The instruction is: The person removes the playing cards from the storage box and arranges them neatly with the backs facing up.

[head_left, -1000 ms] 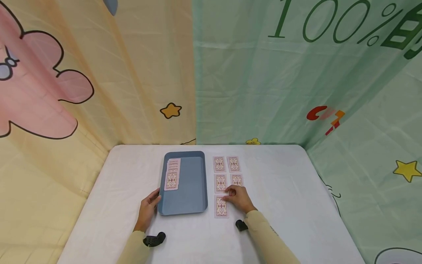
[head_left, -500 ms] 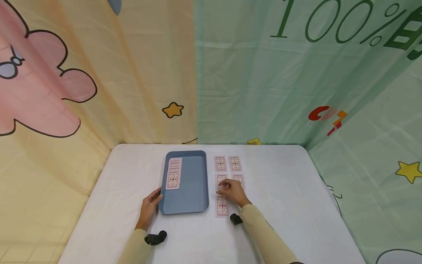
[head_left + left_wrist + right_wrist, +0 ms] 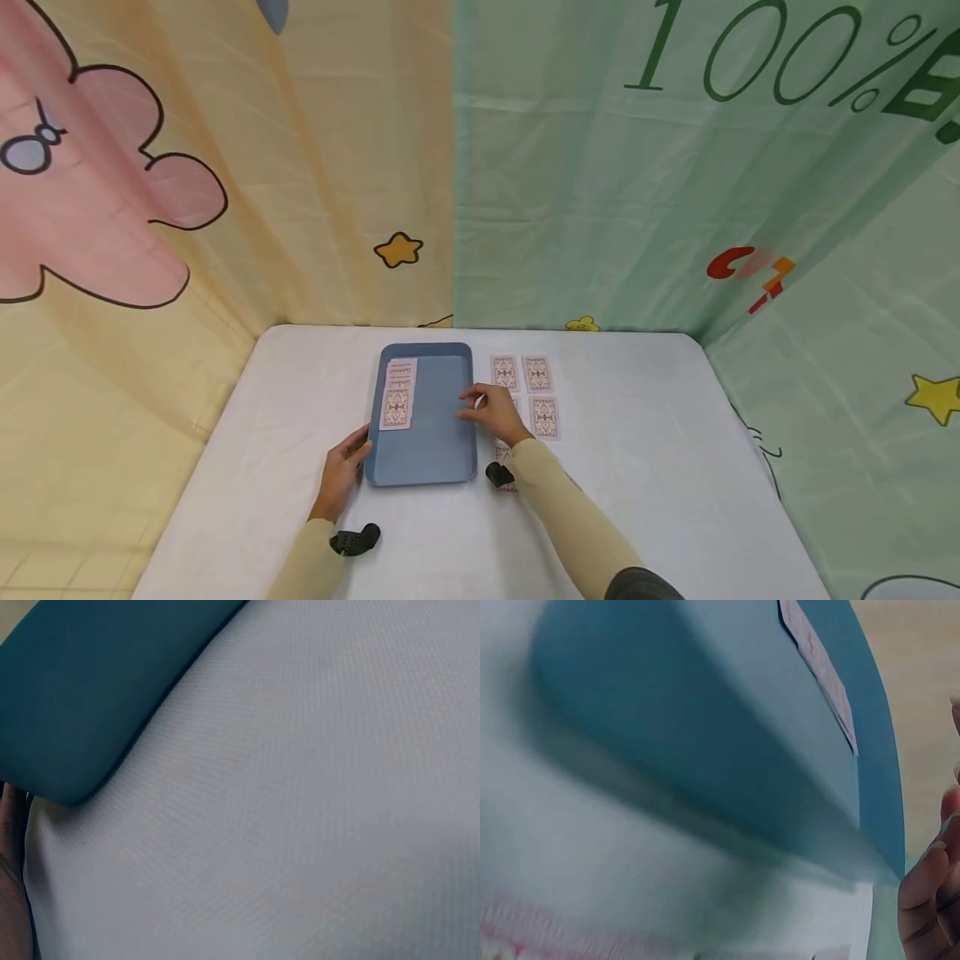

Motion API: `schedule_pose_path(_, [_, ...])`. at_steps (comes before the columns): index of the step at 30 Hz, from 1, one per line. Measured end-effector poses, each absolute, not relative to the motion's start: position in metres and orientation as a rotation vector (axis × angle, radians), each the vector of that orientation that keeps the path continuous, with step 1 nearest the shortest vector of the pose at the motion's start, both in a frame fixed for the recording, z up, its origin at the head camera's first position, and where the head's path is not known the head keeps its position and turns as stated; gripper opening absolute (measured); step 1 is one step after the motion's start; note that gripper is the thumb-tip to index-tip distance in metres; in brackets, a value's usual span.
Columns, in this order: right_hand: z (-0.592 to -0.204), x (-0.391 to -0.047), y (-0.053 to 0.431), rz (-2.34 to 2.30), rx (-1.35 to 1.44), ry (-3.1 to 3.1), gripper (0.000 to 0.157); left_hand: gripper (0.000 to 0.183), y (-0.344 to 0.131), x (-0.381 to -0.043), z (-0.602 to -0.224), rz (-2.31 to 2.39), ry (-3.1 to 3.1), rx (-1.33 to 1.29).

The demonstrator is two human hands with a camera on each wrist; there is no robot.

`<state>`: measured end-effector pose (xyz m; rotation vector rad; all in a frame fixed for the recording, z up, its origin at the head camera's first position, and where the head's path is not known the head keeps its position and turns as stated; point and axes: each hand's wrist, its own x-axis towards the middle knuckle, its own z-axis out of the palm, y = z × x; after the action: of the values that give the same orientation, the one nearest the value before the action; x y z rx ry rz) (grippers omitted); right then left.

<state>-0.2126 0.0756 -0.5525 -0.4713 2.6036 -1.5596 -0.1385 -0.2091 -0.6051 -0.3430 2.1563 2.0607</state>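
A blue-grey tray (image 3: 442,458) lies on the white table. Inside its left half, patterned playing cards (image 3: 397,408) overlap in a column, backs up. My left hand (image 3: 339,471) holds the tray's left edge near its front corner; in the left wrist view only a sliver of that hand (image 3: 11,877) shows beside the tray. Over the tray's right rim reaches my right hand (image 3: 495,412), thumb and index finger apart, with no card visible between them. In the right wrist view its fingers (image 3: 926,892) are bent near the tray's edge (image 3: 705,772).
Right of the tray, face-down cards lie in two columns, including one at the back (image 3: 537,374) and one before it (image 3: 544,417). My right arm partly covers the left column's front card (image 3: 503,452). Printed curtains (image 3: 570,208) stand behind the table (image 3: 630,467).
My right hand has moved left from over the loose cards to the tray's right rim, its thumb and index finger spreading. The left hand stays at the tray's edge.
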Motion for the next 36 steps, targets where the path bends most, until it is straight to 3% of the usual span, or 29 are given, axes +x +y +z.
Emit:
schedule_pose_path(22, [-0.567, -0.245, 0.001, -1.457, -0.422, 2.556, 0.037, 0.045, -0.208, -0.137, -0.604, 2.066, 2.184, -0.359])
schedule_pose_path(36, [-0.575, -0.252, -0.037, -1.233, -0.326, 2.626, 0.056, 0.046, -0.21, -0.138, -0.605, 2.094, 2.154, -0.358])
